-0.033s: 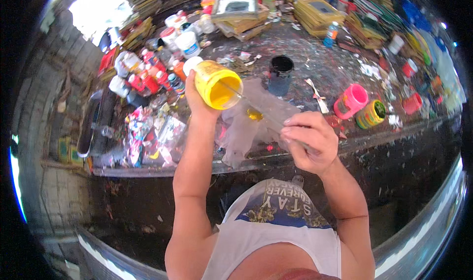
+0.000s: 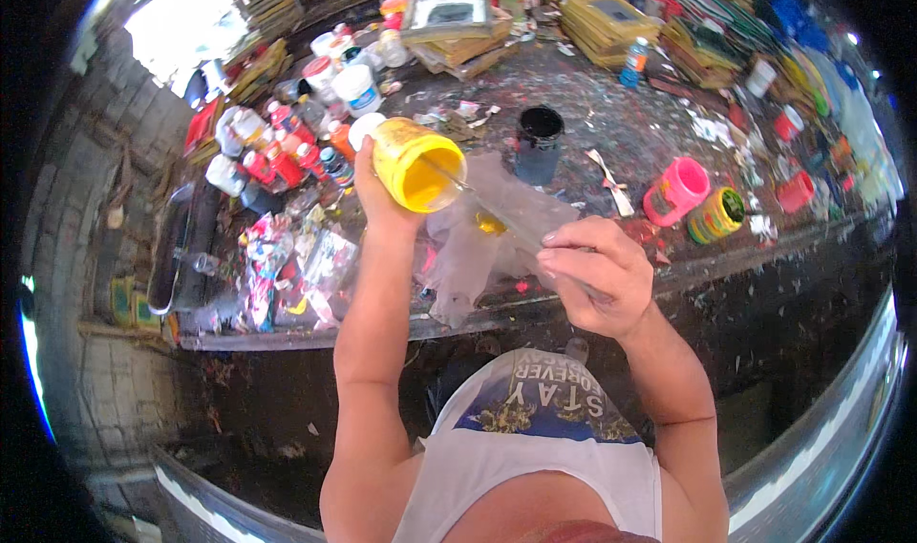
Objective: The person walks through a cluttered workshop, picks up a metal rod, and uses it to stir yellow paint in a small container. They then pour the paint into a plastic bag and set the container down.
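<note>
My left hand (image 2: 384, 194) is closed round a yellow plastic tub (image 2: 406, 151), tilted so its mouth faces me and to the right. Yellow paint (image 2: 420, 182) coats the inside of the tub. Between the thumb and fingers of my right hand (image 2: 604, 271) is a thin stirring stick (image 2: 501, 220), its far end reaching into the tub's mouth. Below them lies a crumpled, see-through plastic sheet (image 2: 457, 280) with a yellow paint blob (image 2: 490, 222) on it. Beyond the sheet stands a dark, paint-stained container (image 2: 540, 151).
A pink tub (image 2: 676, 191) and a yellow-green jar (image 2: 716, 215) stand to the right. Paint bottles (image 2: 284, 166) crowd the left, near a white bucket (image 2: 357, 89). Stacked frames (image 2: 602, 32) sit at the back of the stained table (image 2: 611, 104). Colourful scraps (image 2: 267, 266) lie left.
The whole view has shifted slightly. Both hands keep their hold on the tub and stick, with hardly any visible movement between them.
</note>
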`<state>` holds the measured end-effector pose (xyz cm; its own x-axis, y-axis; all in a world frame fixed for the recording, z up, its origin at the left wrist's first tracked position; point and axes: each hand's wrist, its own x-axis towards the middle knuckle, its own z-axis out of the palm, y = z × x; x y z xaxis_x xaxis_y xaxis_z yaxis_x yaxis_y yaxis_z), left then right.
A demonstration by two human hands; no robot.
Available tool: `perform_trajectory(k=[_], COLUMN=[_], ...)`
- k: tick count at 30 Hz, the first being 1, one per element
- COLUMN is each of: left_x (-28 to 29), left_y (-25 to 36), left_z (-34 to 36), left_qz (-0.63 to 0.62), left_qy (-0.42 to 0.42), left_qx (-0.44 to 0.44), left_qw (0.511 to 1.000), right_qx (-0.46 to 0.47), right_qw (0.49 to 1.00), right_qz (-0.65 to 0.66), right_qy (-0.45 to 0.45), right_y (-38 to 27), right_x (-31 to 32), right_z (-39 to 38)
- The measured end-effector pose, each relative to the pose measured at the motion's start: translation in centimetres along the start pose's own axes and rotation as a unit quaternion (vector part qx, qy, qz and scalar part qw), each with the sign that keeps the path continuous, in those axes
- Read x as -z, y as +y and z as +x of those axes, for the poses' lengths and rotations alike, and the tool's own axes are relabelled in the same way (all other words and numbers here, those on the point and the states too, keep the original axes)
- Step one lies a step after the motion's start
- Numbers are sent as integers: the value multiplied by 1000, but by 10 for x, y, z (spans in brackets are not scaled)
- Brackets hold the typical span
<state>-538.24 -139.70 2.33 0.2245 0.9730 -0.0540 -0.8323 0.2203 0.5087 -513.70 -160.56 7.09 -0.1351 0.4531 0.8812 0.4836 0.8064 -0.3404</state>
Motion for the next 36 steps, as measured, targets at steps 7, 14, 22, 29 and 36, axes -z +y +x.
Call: perform_trajectory(k=[7,14,22,29,36], left_x=[-12,-1,-32,-42,-40], left_y=[-6,-12,-17,-28,-35], left_z=[11,23,9,-11,-13], left_qz=[23,-43,-113,-66,-130], left_qy=[-29,-106,80,57,59], left_qx=[35,-52,-142,-163,-154], left_qw=[999,992,980,983,978], right_qx=[80,83,148,155,146], right_qw=[992,995,988,988,989], right_qz=[-93,-48,-29,-5,22], right_qy=[-9,-31,41,14,10], right_y=[-18,-23,-45,-30,-27], right_x=[-18,-10,23,16,34], right_z=[31,44,42,37,39])
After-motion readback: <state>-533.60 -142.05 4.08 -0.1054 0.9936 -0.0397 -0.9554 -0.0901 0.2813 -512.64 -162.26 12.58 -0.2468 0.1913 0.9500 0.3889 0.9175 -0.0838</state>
